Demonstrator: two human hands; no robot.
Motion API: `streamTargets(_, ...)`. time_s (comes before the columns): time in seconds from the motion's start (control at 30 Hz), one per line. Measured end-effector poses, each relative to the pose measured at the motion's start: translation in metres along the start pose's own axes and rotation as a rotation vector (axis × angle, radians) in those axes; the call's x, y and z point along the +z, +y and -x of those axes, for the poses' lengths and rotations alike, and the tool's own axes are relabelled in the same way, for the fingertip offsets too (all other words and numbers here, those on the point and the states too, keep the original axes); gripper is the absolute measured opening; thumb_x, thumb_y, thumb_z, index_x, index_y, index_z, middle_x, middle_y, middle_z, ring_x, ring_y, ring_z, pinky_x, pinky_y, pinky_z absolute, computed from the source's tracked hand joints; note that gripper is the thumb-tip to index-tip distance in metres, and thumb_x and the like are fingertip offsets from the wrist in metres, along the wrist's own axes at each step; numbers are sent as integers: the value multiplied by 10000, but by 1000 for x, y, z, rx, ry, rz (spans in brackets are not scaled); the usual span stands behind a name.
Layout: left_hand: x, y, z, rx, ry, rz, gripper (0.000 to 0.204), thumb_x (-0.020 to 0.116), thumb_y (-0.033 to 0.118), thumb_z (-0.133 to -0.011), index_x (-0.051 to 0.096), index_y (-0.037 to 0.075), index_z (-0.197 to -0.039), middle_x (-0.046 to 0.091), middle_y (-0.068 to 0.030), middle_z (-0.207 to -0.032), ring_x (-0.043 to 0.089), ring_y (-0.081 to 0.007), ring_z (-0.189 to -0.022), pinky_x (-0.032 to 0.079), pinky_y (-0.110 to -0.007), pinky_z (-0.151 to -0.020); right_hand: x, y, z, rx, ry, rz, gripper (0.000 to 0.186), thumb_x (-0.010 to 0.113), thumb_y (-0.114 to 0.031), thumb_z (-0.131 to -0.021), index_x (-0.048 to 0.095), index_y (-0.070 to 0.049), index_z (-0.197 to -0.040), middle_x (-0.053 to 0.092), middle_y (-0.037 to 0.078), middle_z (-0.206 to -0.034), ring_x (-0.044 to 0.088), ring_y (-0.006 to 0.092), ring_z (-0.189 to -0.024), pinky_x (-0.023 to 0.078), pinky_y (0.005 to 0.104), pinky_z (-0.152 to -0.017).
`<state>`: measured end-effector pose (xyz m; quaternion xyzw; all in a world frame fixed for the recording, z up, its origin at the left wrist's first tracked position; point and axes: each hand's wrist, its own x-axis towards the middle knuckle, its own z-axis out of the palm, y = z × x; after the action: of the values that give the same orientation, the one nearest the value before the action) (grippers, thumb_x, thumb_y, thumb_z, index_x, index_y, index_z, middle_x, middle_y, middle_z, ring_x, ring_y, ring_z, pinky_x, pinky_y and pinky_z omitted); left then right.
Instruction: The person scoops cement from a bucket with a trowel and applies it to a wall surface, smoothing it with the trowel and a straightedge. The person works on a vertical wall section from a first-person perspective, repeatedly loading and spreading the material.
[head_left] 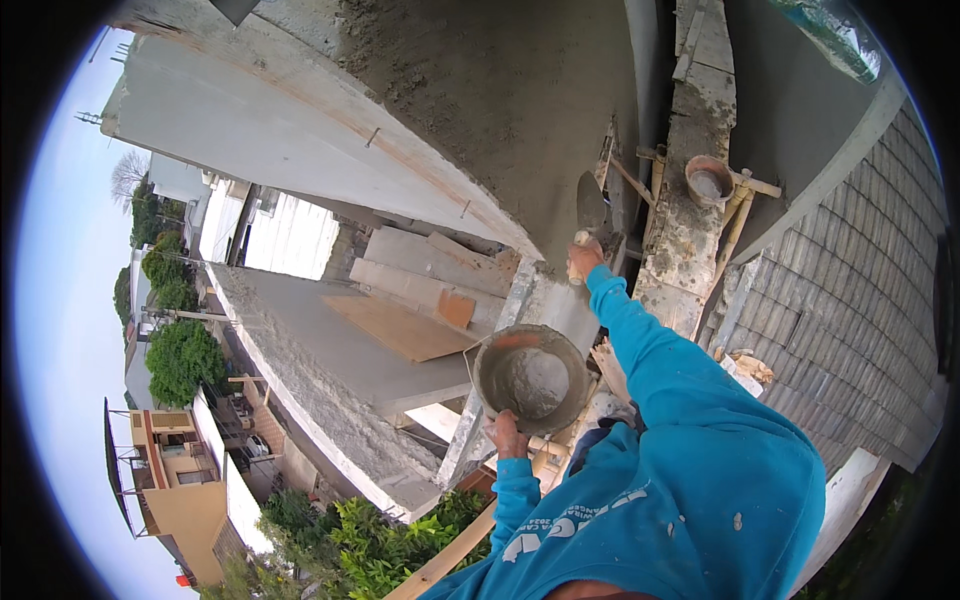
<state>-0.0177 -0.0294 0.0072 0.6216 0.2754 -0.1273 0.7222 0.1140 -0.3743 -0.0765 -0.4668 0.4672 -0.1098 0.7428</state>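
Grey mortar (pixel 543 386) fills part of the bucket (pixel 494 374) whose near rim the left hand (pixel 508 437) grips; ahead, the right hand (pixel 588 257) clasps one trowel (pixel 591 205). Plastering seems under way, the next stroke likely calling for a flat, steady blade. One second bucket (pixel 711 168) stands beyond the right hand, rightward.

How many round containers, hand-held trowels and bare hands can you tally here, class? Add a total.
Round containers: 2 (larger container, smaller container)
Hand-held trowels: 1 (trowel)
Bare hands: 2 (left hand, right hand)
Total: 5
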Motion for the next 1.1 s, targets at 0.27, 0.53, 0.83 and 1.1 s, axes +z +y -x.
streamTargets(0.27, -9, -6, -2, 21, 91, 39, 388, 496, -72, -688, 538, 34, -1060, 559, -52, -856, 544, -197, -695, 463, -310, -589, -80, -49, 165, -177, -427, -81, 344, 627, -134, -867, 472, -59, -1165, 523, 38, -743, 551, 123, -535, 497, 301, -468)
streamTargets(0.53, 32, 11, -6, 123, -62, -43, 321, 512, -75, -699, 561, 20, -1002, 554, -32, -779, 496, -132, -637, 384, -272, -554, -114, 61, 229, -186, -586, 1351, 597, 628, -378, -788, 544, 17, -1228, 655, 259, -1074, 648, 401, -965, 512, 452, -862)
streamTargets(0.83, 41, 10, -19, 146, -172, 0, 352, 511, -82, -697, 576, 24, -1026, 586, -42, -840, 531, -160, -680, 423, -271, -608, -132, 56, 233, 687, -1028, 76, 131, 558, -190, -958, 501, -78, -996, 465, -3, -672, 433, 68, -480, 357, 244, -399)
streamTargets(1.1, 16, -4, -26, 24, -97, 16, 453, 493, -86, -676, 548, 24, -1112, 596, -73, -958, 583, -214, -812, 483, -320, -660, -149, 10, 287, 344, -544, -275, 144, 580, -132, -929, 478, -74, -1012, 515, 26, -717, 479, 115, -472, 415, 281, -412)
